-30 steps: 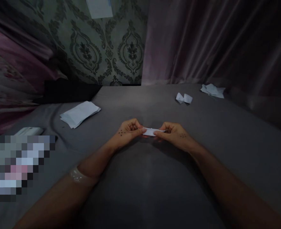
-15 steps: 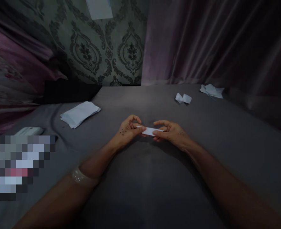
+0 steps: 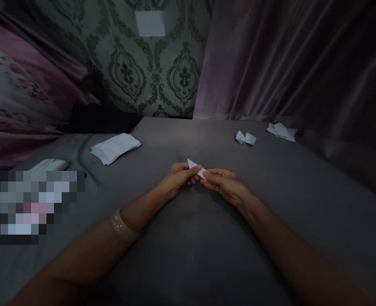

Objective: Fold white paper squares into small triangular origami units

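Observation:
Between my two hands is a small piece of folded white paper [image 3: 192, 164], held just above the grey sheet [image 3: 188, 255]. One pointed corner of it sticks up to the left. My left hand [image 3: 183, 174] pinches the paper with the thumb on top and the fingers curled beneath. At the lower right end, my right hand [image 3: 221, 182] grips it between thumb and fingers. Both hands partly cover the paper, so its full shape is hidden. A light band with shiny dots circles my left forearm.
A stack of white paper [image 3: 116, 148] lies to the left, near a black cloth [image 3: 105, 119]. Two small folded paper pieces [image 3: 246, 138] and some crumpled paper [image 3: 282, 131] lie at the back right. A white object [image 3: 52, 165] sits beside a pixelated area. Curtains [image 3: 254, 59] hang behind.
The folded paper has turned from a level strip to a slanted piece with a point at the upper left. My hands have come closer together, and the camera view has shifted slightly.

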`<control>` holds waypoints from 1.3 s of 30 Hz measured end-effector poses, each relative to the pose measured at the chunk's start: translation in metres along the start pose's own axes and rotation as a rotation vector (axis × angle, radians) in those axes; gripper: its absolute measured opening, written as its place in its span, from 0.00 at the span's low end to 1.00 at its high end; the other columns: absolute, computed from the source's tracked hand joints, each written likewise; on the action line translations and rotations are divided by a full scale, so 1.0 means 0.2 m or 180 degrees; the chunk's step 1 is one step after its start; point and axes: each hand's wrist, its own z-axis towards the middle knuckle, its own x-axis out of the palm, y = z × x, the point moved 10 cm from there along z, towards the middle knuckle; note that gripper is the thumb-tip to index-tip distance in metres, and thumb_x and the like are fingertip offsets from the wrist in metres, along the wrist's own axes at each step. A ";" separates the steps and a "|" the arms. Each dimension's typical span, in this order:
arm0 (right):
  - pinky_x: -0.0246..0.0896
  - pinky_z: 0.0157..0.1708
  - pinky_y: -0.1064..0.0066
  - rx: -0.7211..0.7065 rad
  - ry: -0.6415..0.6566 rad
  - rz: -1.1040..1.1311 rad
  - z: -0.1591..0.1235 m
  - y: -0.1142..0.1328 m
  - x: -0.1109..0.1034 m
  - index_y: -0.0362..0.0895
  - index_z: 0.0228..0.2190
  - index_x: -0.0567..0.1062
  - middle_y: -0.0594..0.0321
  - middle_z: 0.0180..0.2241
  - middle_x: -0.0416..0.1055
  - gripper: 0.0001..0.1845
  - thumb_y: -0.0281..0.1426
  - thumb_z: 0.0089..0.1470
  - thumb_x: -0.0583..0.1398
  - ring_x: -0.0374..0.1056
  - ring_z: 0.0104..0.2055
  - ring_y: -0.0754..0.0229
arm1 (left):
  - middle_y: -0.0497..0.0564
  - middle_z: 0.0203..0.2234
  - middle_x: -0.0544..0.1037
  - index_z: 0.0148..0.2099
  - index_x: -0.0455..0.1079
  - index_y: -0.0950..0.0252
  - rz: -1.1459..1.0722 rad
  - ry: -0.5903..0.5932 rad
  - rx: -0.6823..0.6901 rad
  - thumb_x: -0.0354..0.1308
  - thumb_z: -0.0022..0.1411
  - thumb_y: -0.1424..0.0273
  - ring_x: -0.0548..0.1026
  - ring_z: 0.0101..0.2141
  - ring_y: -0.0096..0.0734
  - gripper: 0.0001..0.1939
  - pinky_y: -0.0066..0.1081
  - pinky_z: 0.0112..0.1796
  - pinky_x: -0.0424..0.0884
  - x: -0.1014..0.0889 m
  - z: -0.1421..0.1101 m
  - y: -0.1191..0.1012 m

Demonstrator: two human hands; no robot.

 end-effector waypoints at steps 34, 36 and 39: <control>0.72 0.33 0.72 -0.0107 0.1069 -0.0494 -0.11 -0.06 0.28 0.39 0.33 0.77 0.57 0.30 0.78 0.19 0.43 0.48 0.66 0.76 0.31 0.62 | 0.42 0.16 0.55 0.20 0.53 0.63 0.1167 -0.0707 0.1670 0.46 0.64 0.53 0.54 0.19 0.22 0.25 0.27 0.22 0.53 -0.07 -0.10 -0.27; 0.72 0.33 0.72 -0.0173 0.1037 -0.0563 -0.12 -0.05 0.29 0.40 0.33 0.77 0.57 0.30 0.78 0.19 0.43 0.48 0.66 0.76 0.30 0.62 | 0.43 0.15 0.55 0.20 0.53 0.63 0.1179 -0.0766 0.1659 0.46 0.64 0.51 0.55 0.19 0.22 0.26 0.27 0.22 0.53 -0.08 -0.10 -0.27; 0.71 0.29 0.73 -0.0278 0.0838 -0.0781 -0.11 -0.04 0.29 0.40 0.31 0.77 0.58 0.29 0.78 0.20 0.45 0.47 0.66 0.75 0.27 0.63 | 0.43 0.15 0.57 0.19 0.55 0.64 0.1141 -0.0854 0.1552 0.47 0.62 0.49 0.56 0.19 0.22 0.28 0.26 0.21 0.53 -0.12 -0.07 -0.26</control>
